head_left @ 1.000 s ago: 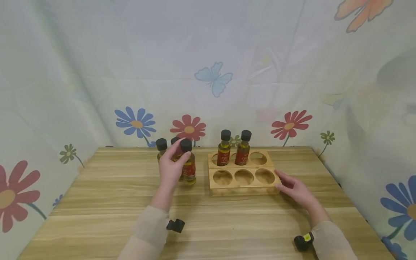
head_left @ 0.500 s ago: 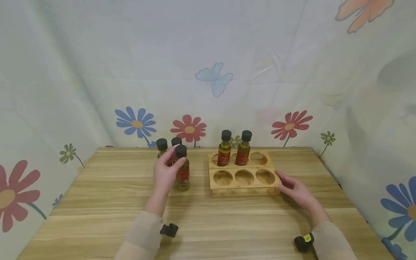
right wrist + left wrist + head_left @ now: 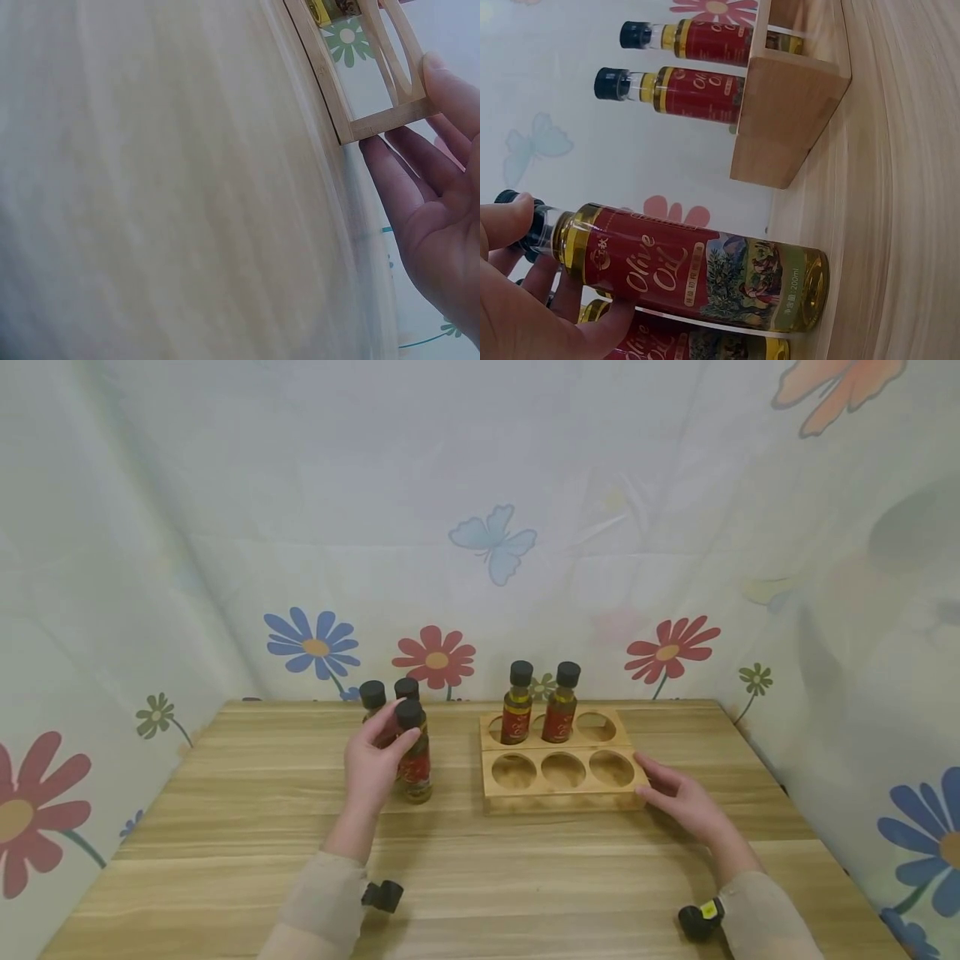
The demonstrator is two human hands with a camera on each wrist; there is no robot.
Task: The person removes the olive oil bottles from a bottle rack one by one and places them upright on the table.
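Note:
My left hand [image 3: 372,766] pinches the black cap of an olive oil bottle [image 3: 697,262] with thumb and fingers. The bottle is upright with a red label; whether its base touches the table I cannot tell. Two more such bottles stand close behind it, partly hidden, one a left bottle [image 3: 372,695], the other a right bottle [image 3: 407,687]. A wooden rack [image 3: 562,800] with two stepped rows of round holes sits to their right. Its back row holds one bottle [image 3: 516,718] and another bottle [image 3: 559,717]. My right hand [image 3: 686,802] touches the rack's right end with extended fingers, thumb at the front corner.
The wood-grain table [image 3: 525,885] ends at a flowered curtain [image 3: 480,593] behind and at both sides. The rack's front row and its back right hole hold no bottle. A black wrist camera [image 3: 700,922] sits at the right sleeve.
My left hand has drawn the pinched bottle left and toward me, away from the rack. The right hand and the rack have stayed in place.

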